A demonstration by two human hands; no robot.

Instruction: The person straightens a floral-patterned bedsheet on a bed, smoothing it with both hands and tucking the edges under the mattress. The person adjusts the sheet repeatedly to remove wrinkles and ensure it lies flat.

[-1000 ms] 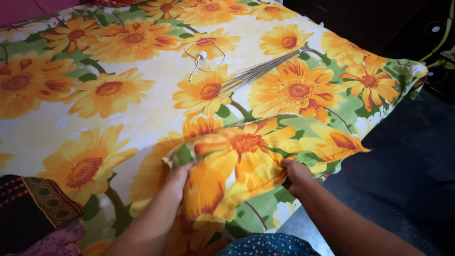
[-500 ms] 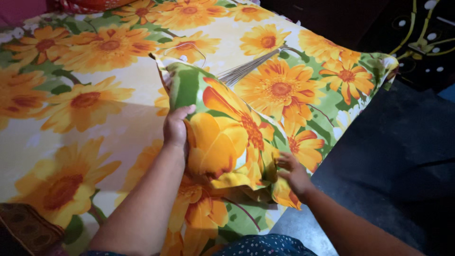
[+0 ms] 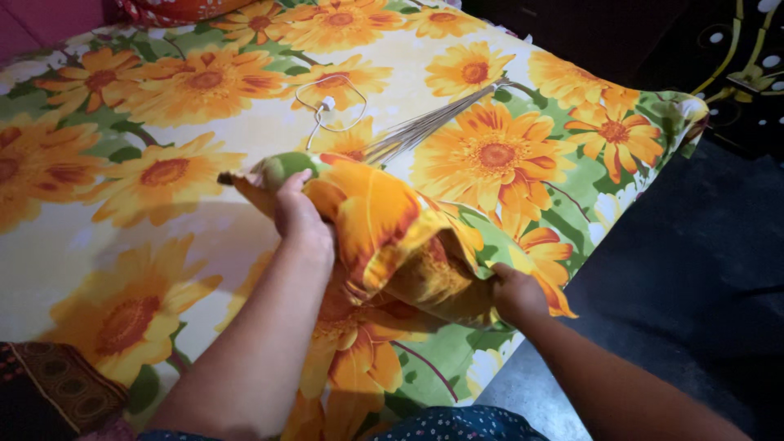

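A pillow cover [image 3: 392, 229] with an orange and green sunflower print is lifted above the bed. My left hand [image 3: 298, 214] grips its upper edge at the middle of the view. My right hand [image 3: 516, 294] grips its lower corner near the bed's edge. The cloth sags between the two hands. Under it lies a bedsheet [image 3: 163, 163] with the same sunflower print, covering the whole bed.
A white cable [image 3: 327, 104] lies looped on the sheet behind the cover. A bundle of thin broom sticks [image 3: 425, 126] lies beside it. A red patterned cushion [image 3: 180, 8] sits at the far end. Dark floor [image 3: 694, 269] runs along the right.
Both hands have lifted the cover off the sheet. It lay flat near the bed's edge a second ago; it hangs bunched between my hands, with the left hand raised further from me.
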